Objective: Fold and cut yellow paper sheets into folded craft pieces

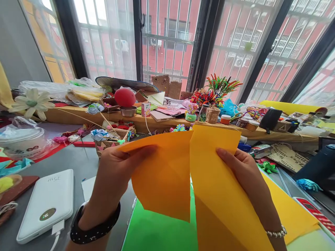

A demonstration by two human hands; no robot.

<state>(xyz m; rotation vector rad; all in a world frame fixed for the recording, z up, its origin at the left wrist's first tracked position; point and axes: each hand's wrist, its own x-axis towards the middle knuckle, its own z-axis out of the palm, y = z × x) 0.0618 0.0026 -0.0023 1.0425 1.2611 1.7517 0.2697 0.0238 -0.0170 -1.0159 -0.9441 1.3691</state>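
Note:
My left hand (117, 167) pinches an orange sheet of paper (164, 174) by its upper left side, thumb on the near face. A lighter yellow-orange sheet of paper (211, 167) is gripped at its upper right edge by my right hand (238, 164). The two pieces hang side by side in the air, with a narrow gap between them low down; near the top their edges almost meet, and I cannot tell whether they still join there. Below them lies a green sheet (159, 230) on the grey table.
A white power bank (49, 202) with a cable lies at left, near a lidded cup (22, 139). More yellow paper (290, 209) rests at right. Along the window ledge stand a red ball (125, 97), jars (225, 119) and pipe cleaners (222, 85).

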